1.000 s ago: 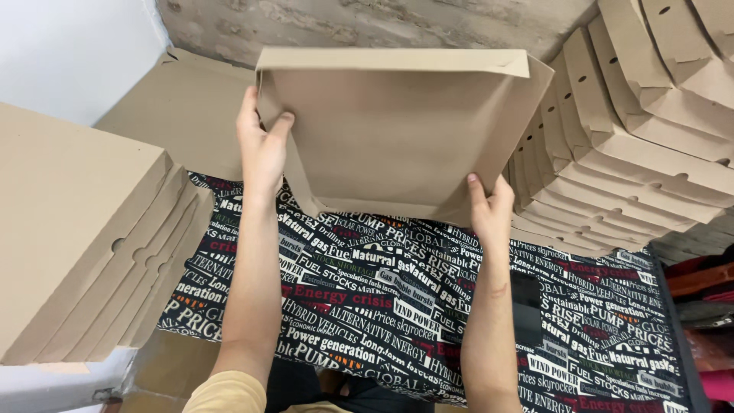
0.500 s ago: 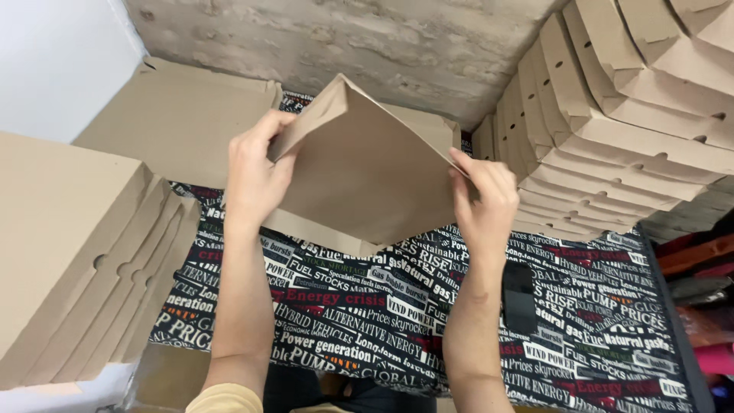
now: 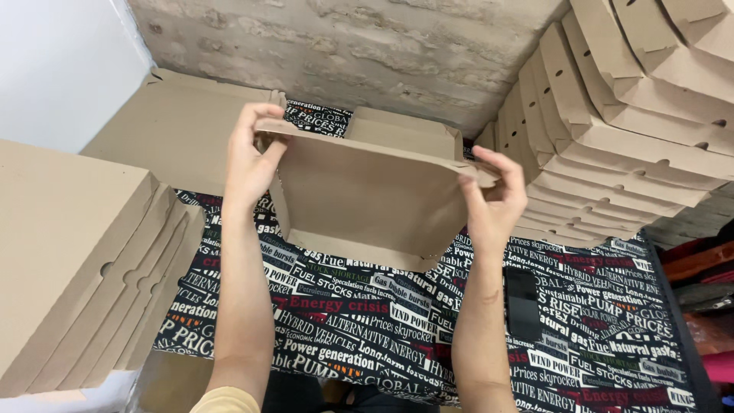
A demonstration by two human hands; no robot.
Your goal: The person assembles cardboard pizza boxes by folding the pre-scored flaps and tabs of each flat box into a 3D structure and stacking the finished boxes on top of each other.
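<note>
Head view: a half-folded cardboard box (image 3: 367,191) is held in the air above a cloth (image 3: 428,321) printed with newspaper headlines, both hands clenched on it. The left hand (image 3: 251,157) is wrapped around the box's left corner, thumb on the inner face; the right hand (image 3: 495,200) is pinched on the right corner, where a small flap is caught between the fingers.

A risk may be judged here: the box is gripped only at its two upper corners, so the side walls could spring open again or a crease could tear if the corner tabs are forced at an angle.

The box is plain brown card, shallow, with its base tilted toward the camera and its side walls partly raised; a flap stands behind its upper edge. Right of the box, a leaning stack of finished boxes (image 3: 634,115) is seen. Left of it, flat blanks (image 3: 84,260) are piled, and another flat sheet (image 3: 176,134) lies behind its left corner.
</note>
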